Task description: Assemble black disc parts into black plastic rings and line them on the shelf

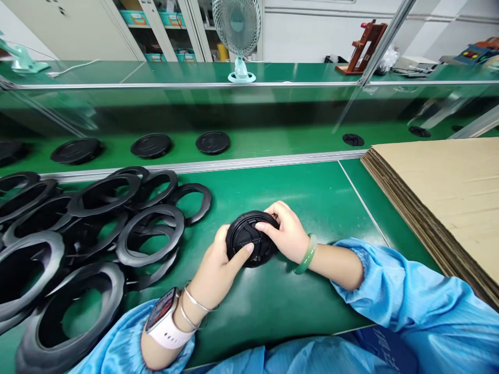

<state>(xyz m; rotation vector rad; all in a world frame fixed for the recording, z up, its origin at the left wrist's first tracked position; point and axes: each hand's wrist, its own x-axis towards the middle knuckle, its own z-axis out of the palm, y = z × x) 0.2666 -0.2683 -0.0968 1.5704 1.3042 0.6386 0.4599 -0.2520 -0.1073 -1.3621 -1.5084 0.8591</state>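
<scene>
A round black disc part (249,240) rests on the green work table (296,192) in front of me. My left hand (216,270) grips its left edge, the thumb pressed on its face. My right hand (286,231) holds its right side, fingers curled over the top rim. Both arms wear blue sleeves; a watch sits on the left wrist, a green bangle on the right. A heap of several black rings (89,234) lies to the left of my hands.
Several black discs (212,142) sit on the green conveyor belt (273,140) beyond a metal rail. A stack of cardboard sheets (448,197) fills the right side. A small fan (238,36) stands on the far shelf.
</scene>
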